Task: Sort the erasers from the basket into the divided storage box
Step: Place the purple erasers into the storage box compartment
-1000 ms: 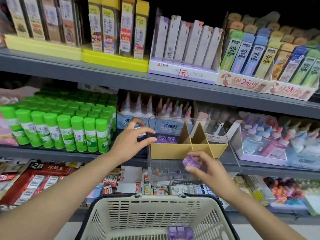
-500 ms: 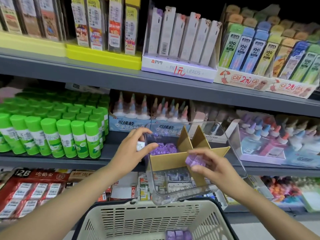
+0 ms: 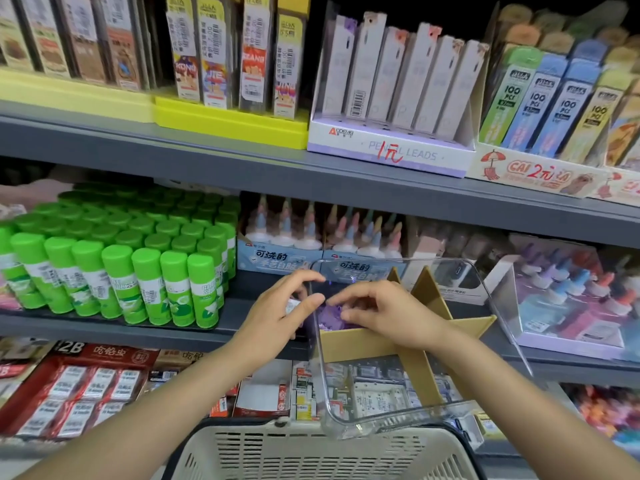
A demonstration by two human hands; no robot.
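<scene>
Since before, right hand [image 3: 384, 315] has carried its light, rubbery eraser [image 3: 330, 317] into the storage box's [image 3: 498, 306] nine-o'clock compartment; left hand [image 3: 277, 317] grips the box's wall.

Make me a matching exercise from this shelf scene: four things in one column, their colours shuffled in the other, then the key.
Things:
1. glue sticks
2. basket
3. erasers
4. dividers

Colours:
A. purple
B. cardboard brown
C. green
D. cream

Pairs: 1-C, 2-D, 3-A, 4-B
</scene>
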